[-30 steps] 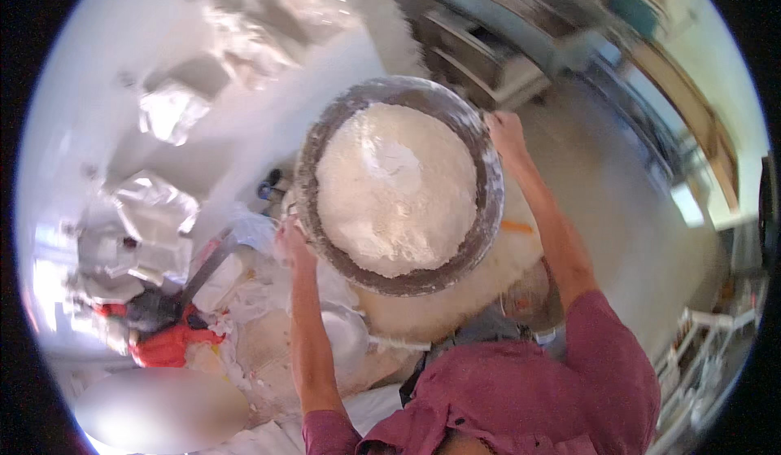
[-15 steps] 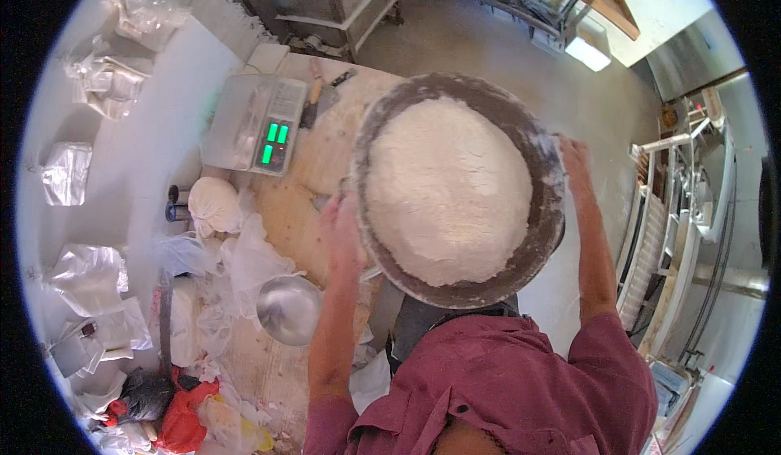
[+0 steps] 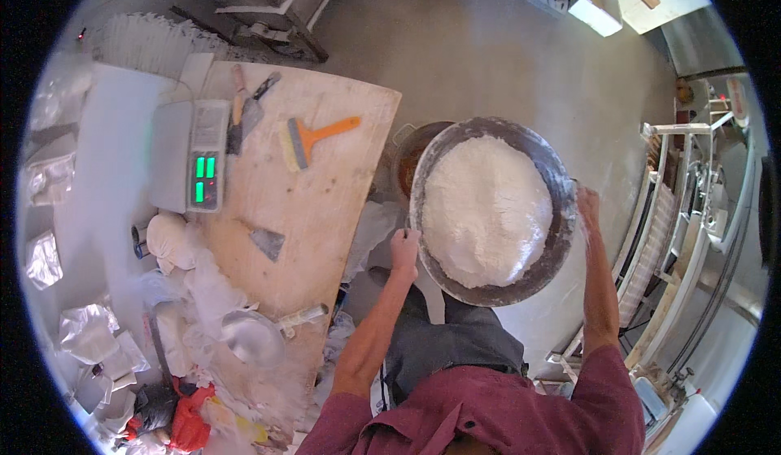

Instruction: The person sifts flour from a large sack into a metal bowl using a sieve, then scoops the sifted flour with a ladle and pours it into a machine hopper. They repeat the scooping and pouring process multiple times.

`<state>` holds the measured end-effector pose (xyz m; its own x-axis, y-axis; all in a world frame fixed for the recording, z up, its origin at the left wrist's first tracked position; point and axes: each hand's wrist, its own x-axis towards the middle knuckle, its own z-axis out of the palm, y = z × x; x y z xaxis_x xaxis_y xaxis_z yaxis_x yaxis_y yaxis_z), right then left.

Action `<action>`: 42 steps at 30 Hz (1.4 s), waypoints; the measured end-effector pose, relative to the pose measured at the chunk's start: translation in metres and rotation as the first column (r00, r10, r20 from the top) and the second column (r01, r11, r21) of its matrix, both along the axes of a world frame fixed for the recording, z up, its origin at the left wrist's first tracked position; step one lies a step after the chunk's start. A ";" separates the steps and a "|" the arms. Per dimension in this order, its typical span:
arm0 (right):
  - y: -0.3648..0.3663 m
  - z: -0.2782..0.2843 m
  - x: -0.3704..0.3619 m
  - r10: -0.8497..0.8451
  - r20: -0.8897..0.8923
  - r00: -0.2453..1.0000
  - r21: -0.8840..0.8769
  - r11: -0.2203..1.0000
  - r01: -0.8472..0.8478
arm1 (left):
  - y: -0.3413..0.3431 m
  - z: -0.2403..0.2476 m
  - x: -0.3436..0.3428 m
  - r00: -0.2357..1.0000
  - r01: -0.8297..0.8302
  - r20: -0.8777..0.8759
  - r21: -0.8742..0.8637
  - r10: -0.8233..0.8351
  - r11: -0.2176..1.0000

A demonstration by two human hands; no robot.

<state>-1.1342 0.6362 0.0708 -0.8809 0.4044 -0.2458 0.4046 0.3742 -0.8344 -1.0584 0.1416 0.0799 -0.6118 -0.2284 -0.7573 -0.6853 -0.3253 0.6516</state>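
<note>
A large, dark, round metal pot [image 3: 563,225], dusted white, is held out in front of my body. Heaped inside it is a mound of white flour [image 3: 486,211]. My left hand [image 3: 404,253] is closed on the pot's left side, and my right hand [image 3: 587,207] grips its right side; any handles are mostly covered by my fingers. The pot hangs over the floor, right of the wooden table. Partly behind it, a second pot [image 3: 404,162] with reddish-brown contents sits lower down.
On the wooden table [image 3: 325,203] lie an orange-handled brush [image 3: 313,139], a scraper [image 3: 266,242] and a digital scale [image 3: 209,158]. A metal bowl [image 3: 252,337] and plastic bags stand at its near left. Racks [image 3: 651,251] line the right side.
The pot of flour has moved right, away from the table, with both hands still on it. My view has shifted too, and the brush, scraper and second pot now show.
</note>
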 end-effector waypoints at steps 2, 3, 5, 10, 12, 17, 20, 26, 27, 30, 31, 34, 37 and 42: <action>0.018 -0.046 -0.016 0.051 0.028 0.998 0.180 0.982 -0.055 | 0.010 -0.028 -0.016 0.996 -0.062 0.064 -0.022 0.063 0.998; 0.026 -0.068 -0.022 0.083 0.055 0.995 0.260 0.961 -0.095 | 0.010 -0.040 -0.018 0.989 -0.098 0.103 -0.042 0.102 0.994; -0.021 -0.070 -0.054 -0.030 0.214 0.976 -0.007 0.999 0.032 | -0.008 -0.071 -0.025 0.987 -0.136 0.083 -0.037 0.138 0.990; -0.077 -0.098 -0.110 0.024 0.192 0.981 -0.026 0.999 -0.019 | -0.033 -0.089 -0.054 0.974 -0.152 0.138 -0.201 0.182 0.968; -0.031 -0.173 -0.122 0.037 0.194 0.980 0.149 0.987 -0.066 | -0.025 -0.101 -0.078 0.977 -0.145 0.129 -0.171 0.168 0.975; -0.047 -0.190 -0.148 -0.008 0.335 0.942 -0.192 0.978 0.077 | -0.065 -0.153 -0.056 0.963 -0.241 0.095 -0.124 0.253 0.963; -0.057 -0.163 -0.143 0.068 0.222 0.973 -0.328 0.945 0.009 | -0.074 -0.159 -0.047 0.956 -0.273 0.075 -0.117 0.283 0.955; -0.035 -0.190 -0.134 0.232 0.290 0.929 0.329 0.887 -0.324 | -0.074 -0.142 -0.057 0.940 -0.286 0.203 0.032 0.274 0.958; -0.046 -0.187 -0.137 0.226 0.296 0.928 0.271 0.912 -0.308 | -0.079 -0.145 -0.055 0.947 -0.279 0.172 0.024 0.271 0.960; -0.046 -0.174 -0.139 0.314 0.382 0.869 0.416 0.782 -0.465 | -0.076 -0.170 -0.055 0.950 -0.285 0.130 -0.003 0.283 0.958; -0.057 -0.167 -0.145 0.313 0.422 0.851 0.539 0.668 -0.513 | -0.072 -0.170 -0.063 0.951 -0.303 0.048 -0.035 0.305 0.952; -0.112 -0.103 -0.138 0.405 0.246 0.880 0.776 0.462 -0.430 | -0.058 -0.149 -0.040 0.971 -0.238 -0.029 -0.243 0.238 0.941; -0.247 -0.002 -0.099 0.715 -0.064 0.696 0.599 0.585 -0.547 | -0.050 -0.131 0.008 0.998 0.060 0.019 -0.538 -0.059 0.841; -0.511 0.096 0.036 0.962 -0.200 0.186 0.268 0.236 -0.934 | -0.029 -0.124 0.151 0.974 -0.213 0.002 -0.319 0.226 0.923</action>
